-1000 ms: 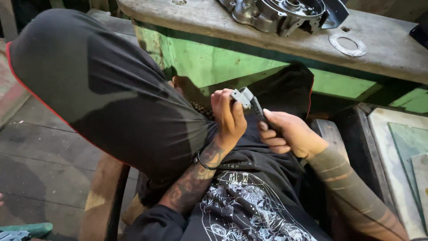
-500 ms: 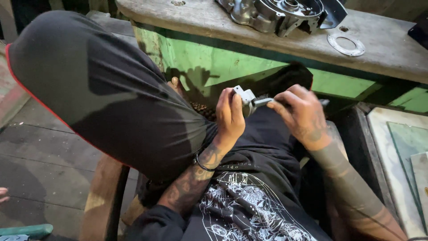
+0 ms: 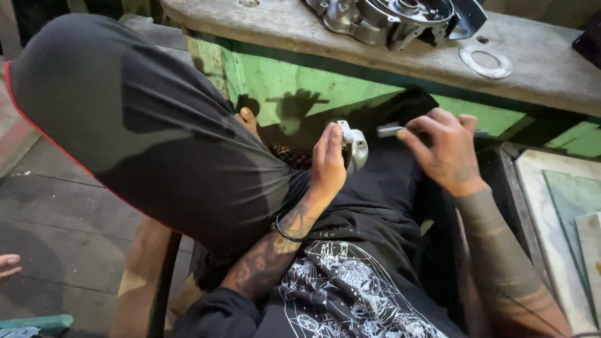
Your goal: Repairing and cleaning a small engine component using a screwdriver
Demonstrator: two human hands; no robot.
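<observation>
My left hand (image 3: 328, 161) grips a small silver metal part (image 3: 354, 147) over my lap, just in front of the green workbench face. My right hand (image 3: 446, 148) holds a thin grey tool (image 3: 391, 131) by its shaft, its tip pointing left toward the metal part, a short gap away from it. I sit with my left knee raised in dark trousers (image 3: 144, 125), wearing a black printed shirt.
A worn wooden bench top (image 3: 551, 69) carries a large silver engine casing (image 3: 394, 15) and a flat metal ring gasket (image 3: 486, 61). Framed glass panes (image 3: 563, 206) lean at the right. Another person's fingers (image 3: 7, 265) show at the left edge, above a teal object (image 3: 31, 324).
My right hand has lifted from beside my left hand and swung up and right, drawing the tool out level. The left hand stays in place with the metal part.
</observation>
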